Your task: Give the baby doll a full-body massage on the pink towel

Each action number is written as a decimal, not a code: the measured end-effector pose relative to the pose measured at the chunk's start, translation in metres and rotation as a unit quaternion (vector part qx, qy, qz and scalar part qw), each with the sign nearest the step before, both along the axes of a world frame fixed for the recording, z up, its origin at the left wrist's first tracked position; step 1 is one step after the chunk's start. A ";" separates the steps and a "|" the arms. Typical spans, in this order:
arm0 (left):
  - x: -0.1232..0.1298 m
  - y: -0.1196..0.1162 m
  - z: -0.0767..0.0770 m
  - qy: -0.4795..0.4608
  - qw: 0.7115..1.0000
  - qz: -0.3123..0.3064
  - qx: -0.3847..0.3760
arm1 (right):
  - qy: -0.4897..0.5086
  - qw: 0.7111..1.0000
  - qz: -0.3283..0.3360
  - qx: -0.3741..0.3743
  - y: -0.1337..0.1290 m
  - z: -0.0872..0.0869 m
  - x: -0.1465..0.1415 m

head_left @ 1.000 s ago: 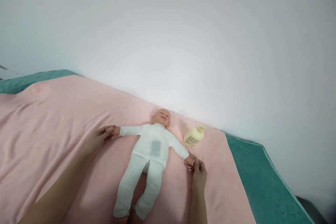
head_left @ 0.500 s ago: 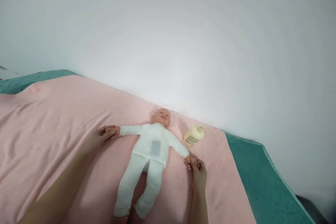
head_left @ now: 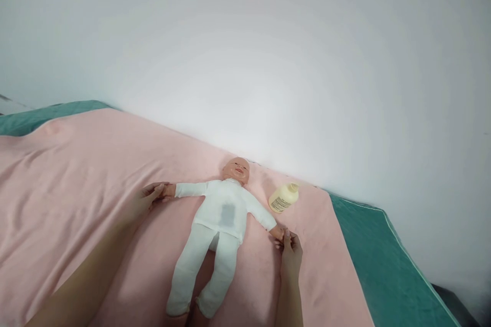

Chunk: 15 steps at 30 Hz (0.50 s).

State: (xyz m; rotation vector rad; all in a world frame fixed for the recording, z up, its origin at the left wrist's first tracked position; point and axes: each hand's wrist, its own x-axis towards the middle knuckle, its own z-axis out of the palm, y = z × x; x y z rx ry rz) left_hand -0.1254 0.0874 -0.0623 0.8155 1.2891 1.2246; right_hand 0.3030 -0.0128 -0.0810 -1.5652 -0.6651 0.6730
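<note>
A baby doll (head_left: 221, 209) lies on its back on the pink sheet (head_left: 95, 163), its arms stretched out to both sides. It has a white cloth body with a grey patch on the belly. My left hand (head_left: 144, 201) pinches the doll's hand on the left side between thumb and fingers. On the right, my right hand (head_left: 292, 250) grips the doll's other hand in the same way. Beside the doll's arm on the right, a pale yellow bottle (head_left: 284, 197) with printed text stands on the sheet, touched by neither hand.
A plain white wall (head_left: 261, 61) rises directly behind the doll's head and the bottle. Green covering (head_left: 387, 260) shows past the pink sheet at the right and at the far left. Folds run across the sheet's left part.
My fingers have shifted slightly on both of the doll's hands, the left thumb closing further over the small fingers. The doll and bottle stay where they were.
</note>
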 end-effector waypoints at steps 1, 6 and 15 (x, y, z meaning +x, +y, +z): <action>-0.001 0.001 -0.002 -0.010 1.000 -0.002 0.004 | -0.005 1.000 -0.002 -0.001 0.000 -0.002 0.002; -0.008 0.006 -0.016 -0.082 0.996 -0.023 0.023 | -0.029 1.000 -0.005 -0.007 -0.001 -0.007 0.008; -0.013 0.008 -0.026 -0.076 0.995 -0.061 0.014 | -0.012 1.000 0.000 -0.014 -0.002 0.000 0.006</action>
